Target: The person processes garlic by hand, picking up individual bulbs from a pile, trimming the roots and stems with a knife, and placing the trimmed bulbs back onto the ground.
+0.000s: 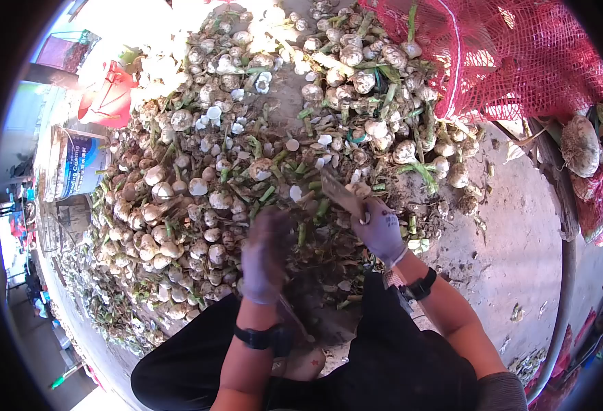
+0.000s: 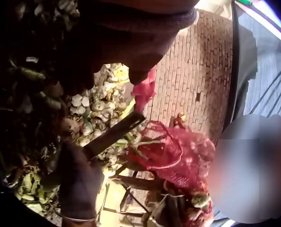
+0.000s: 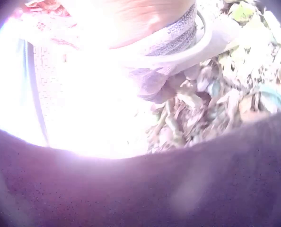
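While the right hand [image 1: 380, 229] grips a knife [image 1: 342, 196] angled toward the far left, the left hand [image 1: 264, 264] is apart from it, over the near part of the garlic [image 1: 220, 199]; blur hides whether its fingers hold a bulb. The garlic lies heaped on the floor [image 1: 514, 212], to the left and far side, with stalk pieces [image 1: 302, 233] between the hands. Trimming seems under way; the next cut would call for a bulb held steady, fingers clear of the edge.
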`<action>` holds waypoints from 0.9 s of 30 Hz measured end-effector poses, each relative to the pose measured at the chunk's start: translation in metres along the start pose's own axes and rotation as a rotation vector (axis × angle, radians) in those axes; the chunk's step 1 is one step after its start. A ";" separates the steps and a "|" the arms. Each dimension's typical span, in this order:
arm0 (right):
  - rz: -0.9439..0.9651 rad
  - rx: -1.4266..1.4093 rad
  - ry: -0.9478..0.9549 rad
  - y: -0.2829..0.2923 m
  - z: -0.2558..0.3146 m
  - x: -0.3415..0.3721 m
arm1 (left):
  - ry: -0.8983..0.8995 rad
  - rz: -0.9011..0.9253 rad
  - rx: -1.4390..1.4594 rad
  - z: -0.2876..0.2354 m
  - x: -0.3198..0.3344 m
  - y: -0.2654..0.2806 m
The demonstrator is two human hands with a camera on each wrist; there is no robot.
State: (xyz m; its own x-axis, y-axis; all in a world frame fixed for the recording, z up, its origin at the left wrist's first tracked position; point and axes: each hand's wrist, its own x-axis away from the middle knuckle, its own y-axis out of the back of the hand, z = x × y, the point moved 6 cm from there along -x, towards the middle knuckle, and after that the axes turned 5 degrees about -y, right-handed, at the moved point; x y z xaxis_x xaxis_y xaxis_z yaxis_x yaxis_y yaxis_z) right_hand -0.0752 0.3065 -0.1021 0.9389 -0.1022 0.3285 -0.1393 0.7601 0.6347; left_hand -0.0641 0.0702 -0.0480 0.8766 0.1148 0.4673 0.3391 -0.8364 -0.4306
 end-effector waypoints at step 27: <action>0.223 0.192 0.283 0.019 0.016 0.035 | -0.063 0.604 -0.853 0.039 0.021 -0.057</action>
State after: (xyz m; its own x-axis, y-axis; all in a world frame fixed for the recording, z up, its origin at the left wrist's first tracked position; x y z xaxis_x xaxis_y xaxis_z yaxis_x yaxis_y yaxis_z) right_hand -0.0505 0.3072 -0.0670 0.9248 0.2525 0.2846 -0.3804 0.6072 0.6976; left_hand -0.0511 0.1413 -0.0439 0.8446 -0.4408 0.3039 -0.4930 -0.8617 0.1203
